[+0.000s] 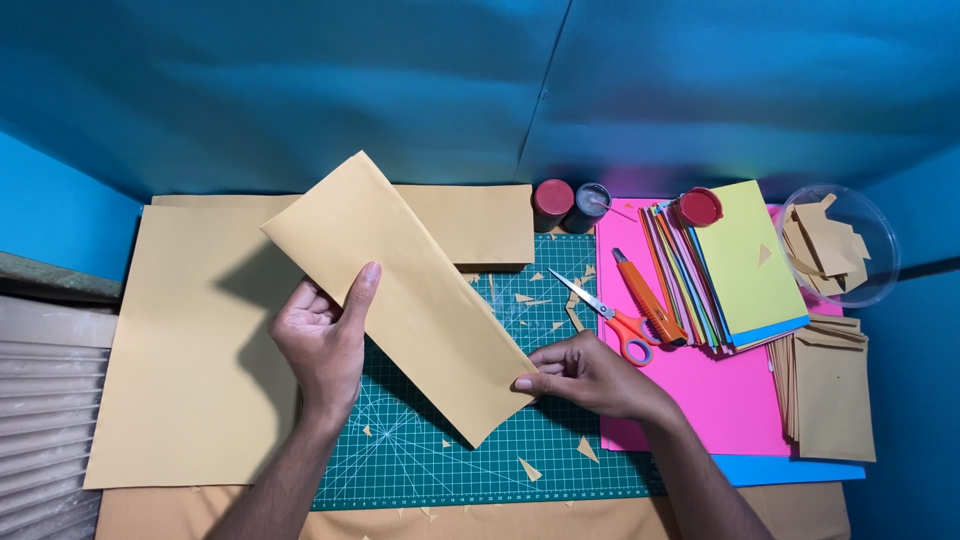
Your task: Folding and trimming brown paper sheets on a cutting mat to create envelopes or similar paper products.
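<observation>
you hold the folded tan paper strip [400, 295] tilted above the green cutting mat [440, 450], your left hand [325, 345] gripping its near edge with the thumb on top, your right hand [590, 375] pinching the lower corner, likely to keep the fold flat. the clear bowl [880, 285] holds tan offcuts [825, 245].

both hands [325, 335] [590, 375] raised, fingers pinching

A long tan folded paper [400, 290] slants diagonally, raised above the green mat.
</observation>
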